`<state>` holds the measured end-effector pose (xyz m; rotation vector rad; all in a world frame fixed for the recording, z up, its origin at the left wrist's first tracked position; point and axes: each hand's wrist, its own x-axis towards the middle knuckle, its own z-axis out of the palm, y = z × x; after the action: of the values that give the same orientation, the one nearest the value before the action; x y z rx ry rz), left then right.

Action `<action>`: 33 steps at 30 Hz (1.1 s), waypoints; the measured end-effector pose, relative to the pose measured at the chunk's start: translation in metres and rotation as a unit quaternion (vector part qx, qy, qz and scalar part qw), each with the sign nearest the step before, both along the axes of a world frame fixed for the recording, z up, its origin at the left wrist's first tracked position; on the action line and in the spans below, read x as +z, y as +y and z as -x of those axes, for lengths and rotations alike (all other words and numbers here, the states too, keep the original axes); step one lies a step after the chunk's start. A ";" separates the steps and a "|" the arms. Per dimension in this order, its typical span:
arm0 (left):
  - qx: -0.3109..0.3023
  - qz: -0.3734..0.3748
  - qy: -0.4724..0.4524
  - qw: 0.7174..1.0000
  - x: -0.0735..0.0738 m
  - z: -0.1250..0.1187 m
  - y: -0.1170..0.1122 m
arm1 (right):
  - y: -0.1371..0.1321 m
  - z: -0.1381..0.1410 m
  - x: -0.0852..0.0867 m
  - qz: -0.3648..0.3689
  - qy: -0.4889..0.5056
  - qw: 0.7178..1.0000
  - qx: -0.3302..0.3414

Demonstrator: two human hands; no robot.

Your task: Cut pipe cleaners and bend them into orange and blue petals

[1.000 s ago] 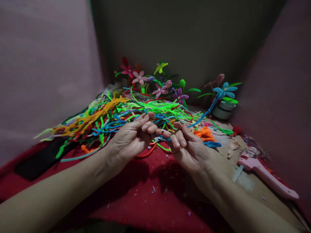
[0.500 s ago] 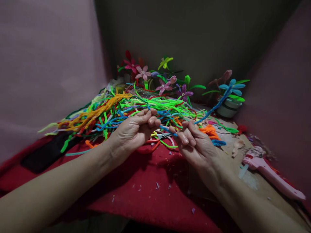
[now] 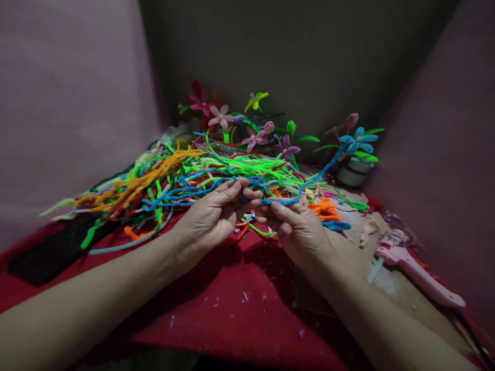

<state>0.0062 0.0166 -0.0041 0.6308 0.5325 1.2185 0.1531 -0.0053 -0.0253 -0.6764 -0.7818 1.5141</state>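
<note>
A blue pipe cleaner [image 3: 301,191] runs between my two hands, its free end curving up to the right toward the blue flower. My left hand [image 3: 222,208] pinches its other end between thumb and fingers. Close beside it, my right hand [image 3: 296,224] is closed on the same pipe cleaner, thumb against the fingers. The fingertips of both hands nearly meet, and part of the blue strand is hidden among them. Just below the hands lie orange-handled pliers or cutters [image 3: 247,220], partly covered.
A heap of many-coloured pipe cleaners [image 3: 232,167] spreads behind my hands. Pipe-cleaner flowers [image 3: 220,117] stand at the back; a blue flower [image 3: 359,140] rises from a small pot [image 3: 355,172]. A pink glue gun [image 3: 417,268] lies right, a dark phone [image 3: 54,255] left.
My right hand has shifted nearer my left along the pipe cleaner. Its free end, straighter and higher before, now bends in a curve. The whole view has moved slightly.
</note>
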 end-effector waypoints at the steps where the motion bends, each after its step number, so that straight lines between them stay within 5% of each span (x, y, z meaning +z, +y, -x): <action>1: -0.006 -0.004 0.011 1.000 -0.001 -0.001 -0.001 | 0.000 0.000 0.001 0.007 -0.007 1.000 -0.009; 8: 0.028 -0.069 0.164 0.984 0.002 0.003 0.002 | 0.001 -0.004 0.003 0.017 -0.025 0.998 -0.055; 17: 0.017 -0.208 0.348 0.914 0.012 0.023 0.013 | 0.007 -0.011 0.003 0.011 0.017 0.995 -0.100; 19: -0.006 -0.227 0.440 0.869 0.012 0.030 0.021 | 0.009 -0.014 0.004 -0.005 0.021 0.995 -0.096; 20: -0.035 -0.248 0.507 0.825 0.011 0.032 0.024 | 0.010 -0.015 0.004 -0.014 0.018 0.996 -0.090; 24: -0.112 -0.363 0.762 0.525 0.002 0.035 0.029 | 0.009 -0.016 0.006 -0.043 -0.012 0.997 -0.064; 25: -0.119 -0.381 0.785 0.474 0.000 0.034 0.029 | 0.009 -0.016 0.006 -0.044 -0.018 0.997 -0.063; 27: -0.138 -0.399 0.800 0.427 -0.003 0.032 0.025 | 0.008 -0.015 0.007 -0.042 -0.026 0.997 -0.064; 33: -0.154 -0.429 0.798 0.394 0.005 0.029 0.014 | 0.007 -0.016 0.010 -0.026 -0.020 0.998 -0.058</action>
<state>-0.0224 0.0306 0.0009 2.7609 1.2236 -0.0631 0.1691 0.0018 -0.0150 -0.7023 -0.7957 1.3741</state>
